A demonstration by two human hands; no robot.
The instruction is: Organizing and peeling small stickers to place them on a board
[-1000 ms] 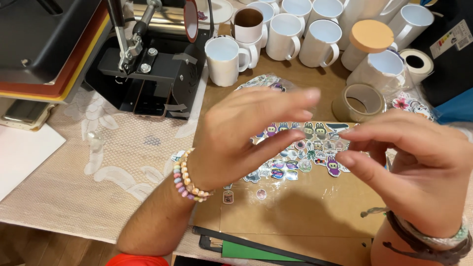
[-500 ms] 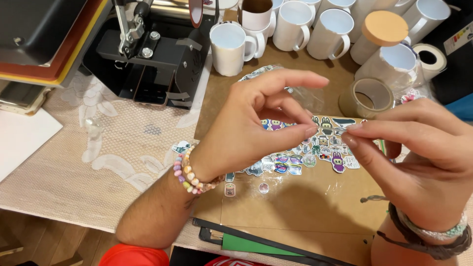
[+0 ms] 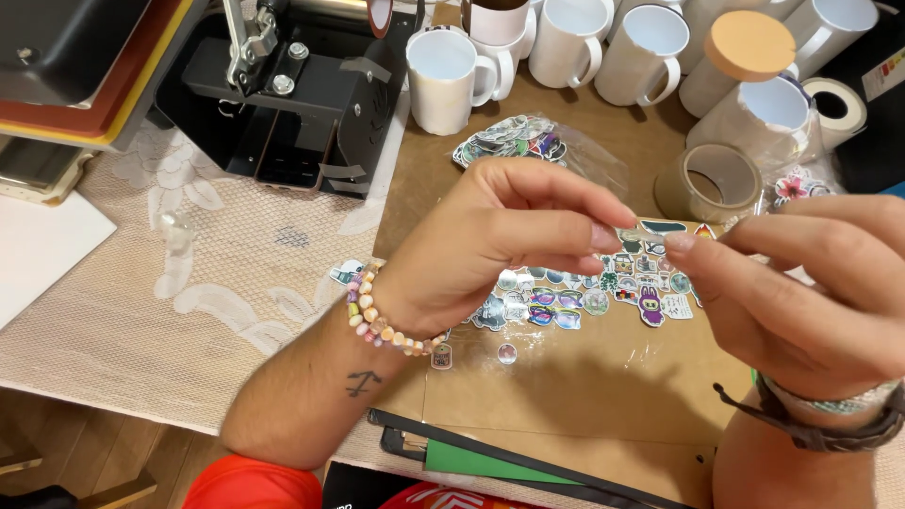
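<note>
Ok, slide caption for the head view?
Both hands pinch a small sticker above scattered stickers on brown cardboard.

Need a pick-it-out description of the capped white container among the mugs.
Start at the row of white mugs along the table's far edge, right of the black press. Near the right end stands the white container, the only one closed by a round tan cork lid.

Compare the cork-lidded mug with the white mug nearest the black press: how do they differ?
The cork-lidded mug is closed by a round tan lid; the white mug stands open, its inside showing. The white mug's handle shows at its right side; the lidded mug's is not visible. Both are upright and white.
</note>
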